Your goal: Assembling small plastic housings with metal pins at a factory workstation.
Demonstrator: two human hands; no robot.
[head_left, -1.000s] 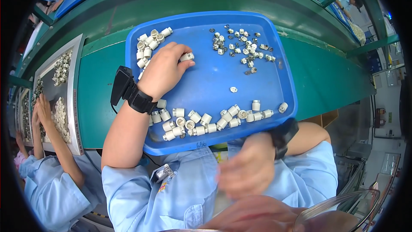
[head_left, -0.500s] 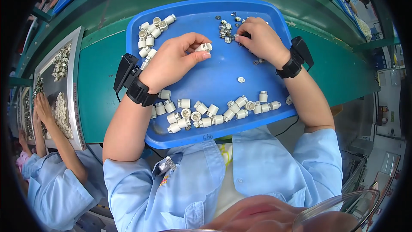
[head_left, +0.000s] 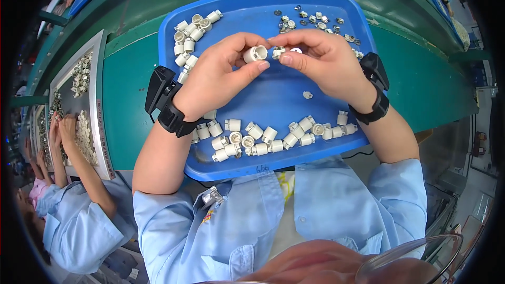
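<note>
White cylinder (head_left: 251,56) and hands (head_left: 221,71) partly hide the blue tray (head_left: 273,94) of loose cylinders (head_left: 269,135).

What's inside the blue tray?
In the blue tray, white cylinders lie along the near edge and at the far left; small white-and-metal parts at the far right; one pale piece sits alone. What the left hand and right hand cover cannot be seen.

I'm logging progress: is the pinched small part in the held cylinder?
No, out: a gap shows between the small part and the open cylinder.
</note>
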